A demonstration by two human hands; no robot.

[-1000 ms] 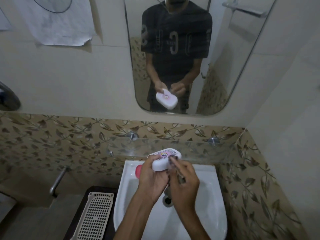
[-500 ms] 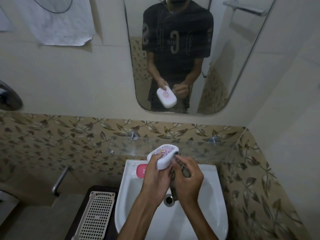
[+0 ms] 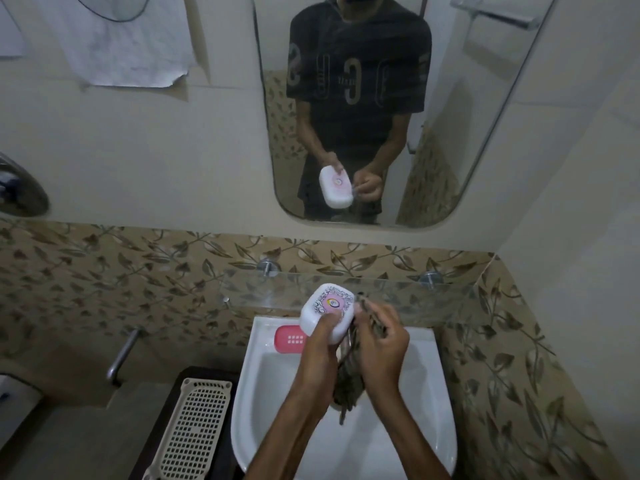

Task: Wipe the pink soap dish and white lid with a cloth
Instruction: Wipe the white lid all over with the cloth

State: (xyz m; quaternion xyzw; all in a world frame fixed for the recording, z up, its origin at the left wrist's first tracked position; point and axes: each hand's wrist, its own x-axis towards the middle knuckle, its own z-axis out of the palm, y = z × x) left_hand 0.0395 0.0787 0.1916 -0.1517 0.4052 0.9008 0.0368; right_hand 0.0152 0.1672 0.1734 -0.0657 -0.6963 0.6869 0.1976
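Head view: left hand (image 3: 320,344) grips white oval plastic lid (image 3: 327,311) above white ceramic basin (image 3: 429,393). Right hand (image 3: 379,344) clutches dark rag (image 3: 346,386) against lid's edge. Pink plastic soap dish (image 3: 289,338) on basin's back ledge, partly hidden.

We see a dim, soft picture; walls bow at the edges, and faint glare crosses the mirror (image 3: 363,109).

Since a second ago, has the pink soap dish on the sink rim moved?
No. The pink soap dish stays on the white sink's back-left rim; only the camera shifted.
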